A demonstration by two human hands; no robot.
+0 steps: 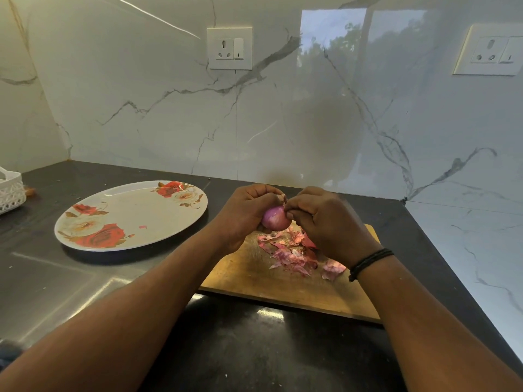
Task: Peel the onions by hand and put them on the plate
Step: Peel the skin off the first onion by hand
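Forearms nearest; left hand (243,213) cradled small pink-purple onion (275,219) over worn wooden cutting board (254,275) so papery peels (294,256) dropped there, right hand (328,222) pinching skin; floral round plate (133,213) at 10 o'clock awaited it.

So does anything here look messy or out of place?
Only small things. A pink scrap of onion skin lies on the flowered plate, which holds no onions yet. The other peelings are piled on the cutting board, as expected.
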